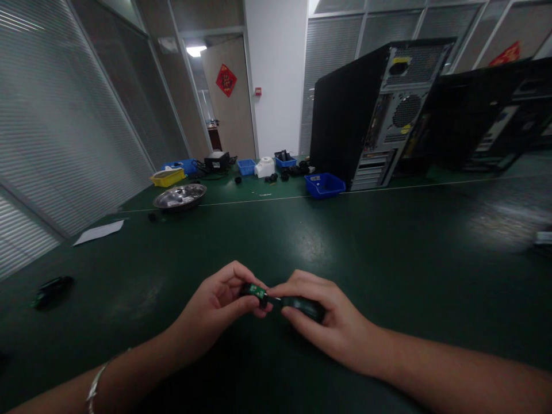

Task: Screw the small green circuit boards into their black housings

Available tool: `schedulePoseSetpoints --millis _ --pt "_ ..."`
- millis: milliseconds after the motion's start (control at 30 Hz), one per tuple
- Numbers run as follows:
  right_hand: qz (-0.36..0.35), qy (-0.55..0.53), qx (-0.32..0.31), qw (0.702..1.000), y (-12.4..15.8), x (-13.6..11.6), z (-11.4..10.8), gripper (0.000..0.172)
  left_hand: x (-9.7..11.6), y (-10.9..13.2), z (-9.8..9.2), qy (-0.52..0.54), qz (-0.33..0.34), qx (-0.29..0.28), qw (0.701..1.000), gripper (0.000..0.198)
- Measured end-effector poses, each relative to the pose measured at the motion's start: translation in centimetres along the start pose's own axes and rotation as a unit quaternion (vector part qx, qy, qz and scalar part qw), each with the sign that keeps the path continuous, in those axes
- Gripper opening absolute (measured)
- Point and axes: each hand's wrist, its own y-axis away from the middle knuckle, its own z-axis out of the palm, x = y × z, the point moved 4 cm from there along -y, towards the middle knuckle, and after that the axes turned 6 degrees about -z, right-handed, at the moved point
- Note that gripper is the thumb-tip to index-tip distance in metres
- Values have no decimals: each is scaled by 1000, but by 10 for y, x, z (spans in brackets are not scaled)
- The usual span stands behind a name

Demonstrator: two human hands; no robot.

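Note:
My left hand [224,307] is closed on a small green circuit board [256,291] with dark edges, held between thumb and fingers. In my right hand [334,319] is a dark, rounded handheld tool [304,309], wrapped by the fingers. Its narrow front end [274,300] points left and meets the right side of the board; whether it touches the board is too small to tell. Both hands are just above the green table [241,241], close together.
A black device [52,292] lies at the left, near a white paper [99,232]. Farther back are a metal dish [180,196], a yellow tray [168,177], a blue bin [325,186], a white plastic part [264,167] and a black computer tower [349,115].

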Motion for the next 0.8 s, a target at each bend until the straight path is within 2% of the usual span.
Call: schedulePoseSetpoints --millis 233,433,533,600,700,800 --pt "1 0 11 1000 -1 1 -1 31 -2 0 -2 -20 2 0 1000 15" --pt "18 -10 22 1000 -3 1 -6 26 -5 0 -4 -14 3 -25 1000 11" --pt "-2 -20 24 1000 -2 -1 -8 24 -5 1 -5 -8 -3 -40 999 11" --pt "-16 -14 47 999 0 -2 -9 24 -6 1 -5 -9 -5 -45 999 13" --pt "-10 10 73 997 1 0 -9 19 -7 0 -8 -13 5 -27 1000 15" --pt "21 7 52 998 1 5 -5 16 -6 -3 -13 -25 15 32 999 15"
